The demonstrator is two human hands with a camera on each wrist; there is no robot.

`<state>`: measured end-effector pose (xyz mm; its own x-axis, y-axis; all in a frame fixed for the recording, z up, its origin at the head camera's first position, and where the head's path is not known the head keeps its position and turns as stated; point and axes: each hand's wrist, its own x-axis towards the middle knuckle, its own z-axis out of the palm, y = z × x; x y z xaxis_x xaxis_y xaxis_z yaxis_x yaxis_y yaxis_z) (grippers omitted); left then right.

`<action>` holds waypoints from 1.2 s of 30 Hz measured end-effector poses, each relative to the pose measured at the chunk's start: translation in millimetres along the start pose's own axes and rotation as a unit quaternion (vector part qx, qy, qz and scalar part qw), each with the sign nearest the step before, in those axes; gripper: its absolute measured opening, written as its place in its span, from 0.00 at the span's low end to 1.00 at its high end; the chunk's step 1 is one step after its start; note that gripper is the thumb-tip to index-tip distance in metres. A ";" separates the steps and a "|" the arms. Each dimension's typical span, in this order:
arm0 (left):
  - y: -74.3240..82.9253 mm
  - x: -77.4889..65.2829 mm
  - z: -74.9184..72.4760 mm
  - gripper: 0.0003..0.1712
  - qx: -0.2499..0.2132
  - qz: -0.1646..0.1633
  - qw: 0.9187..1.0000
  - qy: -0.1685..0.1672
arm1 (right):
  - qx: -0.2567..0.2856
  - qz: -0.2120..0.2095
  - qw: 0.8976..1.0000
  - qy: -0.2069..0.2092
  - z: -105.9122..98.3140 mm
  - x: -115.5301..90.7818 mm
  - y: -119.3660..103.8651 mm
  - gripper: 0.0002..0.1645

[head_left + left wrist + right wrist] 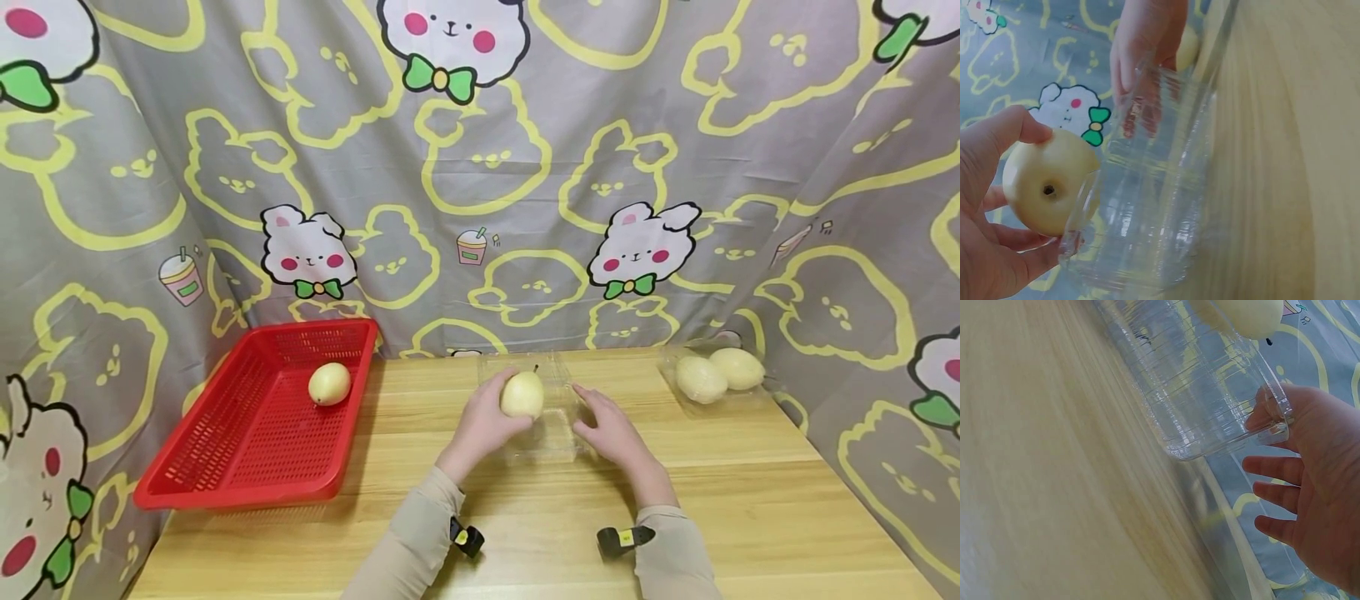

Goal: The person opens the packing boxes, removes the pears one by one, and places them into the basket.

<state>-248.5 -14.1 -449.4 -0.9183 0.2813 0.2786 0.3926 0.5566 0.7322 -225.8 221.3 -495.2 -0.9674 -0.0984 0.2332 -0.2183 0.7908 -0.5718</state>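
My left hand [483,425] grips a round pale-yellow pear [522,394], thumb on one side and fingers on the other. In the left wrist view the pear's dimpled end faces the camera, and my lower fingertips are right at the rim of a clear plastic box [1147,187]. The box lies on the table between both hands and has an open lid at its far side. My right hand [613,427] is at the box's right side. In the right wrist view, one digit shows through the box's corner, while the other fingers [1277,495] extend loosely beside it.
On the left stands a red plastic basket [262,433] with one pear [329,384] inside. At the back right, a clear package holds two pears [701,380]. A patterned curtain [517,283] hangs behind the wooden table [547,533].
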 end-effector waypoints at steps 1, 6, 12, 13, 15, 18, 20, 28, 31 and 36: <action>0.4 0.1 -1.3 0.45 -0.001 0.001 1.000 0.002 | 0.000 -0.001 1.000 0.000 0.0 0.0 0.3 0.39; 0.8 0.9 -8.7 0.44 -0.001 0.002 1.000 0.016 | 0.001 -0.005 1.000 -0.002 -0.2 -0.1 0.4 0.39; 2.1 2.0 -19.8 0.44 -0.003 -0.003 0.999 0.034 | -0.002 -0.009 1.000 -0.002 -0.9 -0.5 0.1 0.39; 2.5 2.1 -21.9 0.44 -0.005 -0.006 0.999 0.037 | -0.001 -0.009 1.000 -0.003 -1.0 -0.5 -0.1 0.39; 2.8 2.4 -25.9 0.44 -0.010 -0.007 0.999 0.041 | -0.001 -0.009 1.000 -0.003 -0.9 -0.5 -0.1 0.39; 2.5 3.3 -31.4 0.43 -0.012 -0.009 0.999 0.046 | 0.003 -0.006 1.000 -0.004 -0.7 -0.4 0.2 0.39; 2.2 3.8 -34.8 0.43 -0.016 -0.009 0.999 0.050 | 0.002 -0.006 1.000 -0.004 -0.5 -0.4 1.1 0.39; -0.7 4.8 -44.5 0.44 -0.028 -0.003 0.997 0.073 | 0.010 -0.006 1.000 -0.007 -0.9 -0.4 1.0 0.40; -1.3 4.6 -48.2 0.44 -0.028 -0.001 0.996 0.084 | 0.011 -0.006 1.000 -0.008 -0.6 -0.6 1.1 0.40; -2.4 4.7 -54.3 0.44 -0.028 -0.002 0.995 0.094 | 0.013 -0.006 1.000 -0.008 -0.5 -1.0 0.9 0.40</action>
<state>-256.6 -56.6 -416.1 -0.9152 0.1260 0.3827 0.3904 0.5117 0.7653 -225.0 222.5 -495.5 -0.9667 -0.1168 0.2277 -0.2323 0.7735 -0.5896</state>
